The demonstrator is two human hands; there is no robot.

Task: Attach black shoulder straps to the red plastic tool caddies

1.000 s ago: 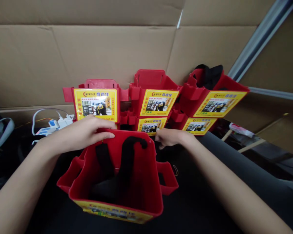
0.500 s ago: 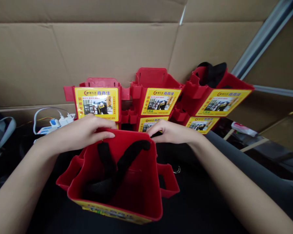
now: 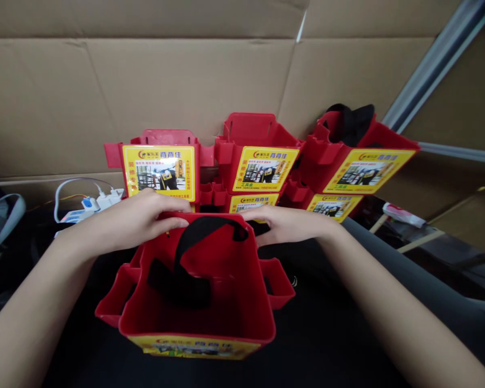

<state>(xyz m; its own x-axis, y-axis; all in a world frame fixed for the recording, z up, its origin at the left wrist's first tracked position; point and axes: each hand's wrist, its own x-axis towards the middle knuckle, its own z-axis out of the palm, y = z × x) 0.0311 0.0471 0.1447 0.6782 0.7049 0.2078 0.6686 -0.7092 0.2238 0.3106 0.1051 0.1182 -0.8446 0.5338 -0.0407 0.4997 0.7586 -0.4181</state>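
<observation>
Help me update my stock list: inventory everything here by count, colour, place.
front box: one, red and yellow, centre
rear boxes: at least five, red and yellow, stacked behind
straps: at least two, black, inside front and right rear boxes
cardboard wall: one, brown, behind
metal bars: two, grey, right
surface: one, black, below front box
metal loop: count unclear, silvery, right of front box
power strip: one, white, left, with plugs
unidentified item: one, grey, left edge
package: one, white and red, right
wooden strips: two, pale, right
left hand: one, bare, on front box's back rim
right hand: one, bare, at front box's back right corner
</observation>
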